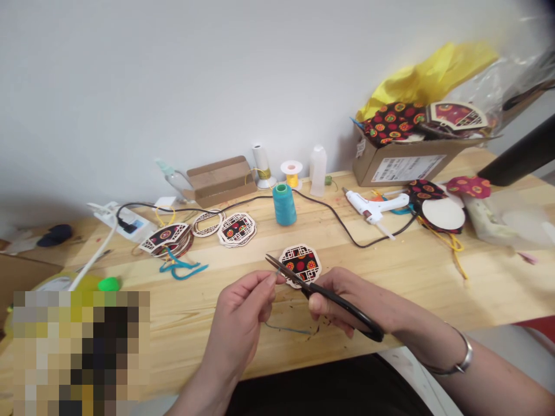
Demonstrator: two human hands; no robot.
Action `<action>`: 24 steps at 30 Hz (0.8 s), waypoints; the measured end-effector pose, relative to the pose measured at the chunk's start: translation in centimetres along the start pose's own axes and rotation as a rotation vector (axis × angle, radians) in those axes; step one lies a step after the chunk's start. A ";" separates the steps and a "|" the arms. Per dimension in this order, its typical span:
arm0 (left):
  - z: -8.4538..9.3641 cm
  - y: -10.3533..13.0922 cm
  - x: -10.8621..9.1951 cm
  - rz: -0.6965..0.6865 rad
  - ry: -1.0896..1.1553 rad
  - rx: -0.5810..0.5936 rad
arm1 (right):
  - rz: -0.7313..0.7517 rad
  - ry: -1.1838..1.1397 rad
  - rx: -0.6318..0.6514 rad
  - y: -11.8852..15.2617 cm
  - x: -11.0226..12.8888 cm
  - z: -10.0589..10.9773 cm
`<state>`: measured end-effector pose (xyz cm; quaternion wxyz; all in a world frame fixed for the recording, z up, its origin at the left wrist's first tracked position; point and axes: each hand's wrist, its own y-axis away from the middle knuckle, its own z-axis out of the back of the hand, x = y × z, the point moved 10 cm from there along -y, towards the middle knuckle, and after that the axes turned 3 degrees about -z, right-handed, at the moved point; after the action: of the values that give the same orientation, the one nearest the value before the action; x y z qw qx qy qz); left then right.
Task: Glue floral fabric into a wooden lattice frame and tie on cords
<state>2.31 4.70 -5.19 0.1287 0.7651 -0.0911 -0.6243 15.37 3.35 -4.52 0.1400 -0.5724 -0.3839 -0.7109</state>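
My right hand point(336, 297) is closed round black-handled scissors point(332, 297), whose blades are parted and point left over a patterned octagonal piece point(302, 264). Beside the blades, my left hand point(251, 297) pinches a thin teal thread point(288, 330), with its tail lying on the table below. The patterned piece has a pale lattice rim and dark fabric with red and orange flowers. Behind it stands a teal thread spool point(284, 205). Dark scraps lie on the wood under my right hand.
On the wooden table point(173, 312) are a white glue gun point(377, 205) with a black cable, stacked lattice pieces point(237, 229), an open cardboard tray point(223, 180) and a white bottle point(318, 170). A fabric-filled carton point(403, 163) stands at back right. Blurred blocks cover the lower left.
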 end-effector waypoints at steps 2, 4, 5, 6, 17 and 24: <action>0.0 0.0 0.0 -0.001 -0.006 0.002 | -0.002 -0.021 -0.006 0.0 0.0 0.1; 0.0 0.1 -0.1 -0.002 -0.005 0.003 | -0.002 -0.021 -0.001 0.2 0.2 0.2; 0.1 0.1 -0.1 -0.003 -0.001 -0.001 | 0.002 -0.005 -0.007 0.5 0.3 0.3; 0.2 0.0 -0.2 -0.006 0.006 -0.008 | 0.004 0.025 -0.018 0.9 0.4 0.5; 0.7 -0.4 -0.8 -0.027 0.070 -0.047 | -0.306 1.143 -0.646 10.0 -4.8 9.2; 0.0 -0.3 -0.6 -0.013 0.054 -0.028 | -0.294 1.090 -0.680 12.9 -7.9 11.0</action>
<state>2.16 5.20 -4.77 0.1378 0.7803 -0.0735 -0.6056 33.78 0.65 -6.24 0.0272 -0.0841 -0.0862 -0.9923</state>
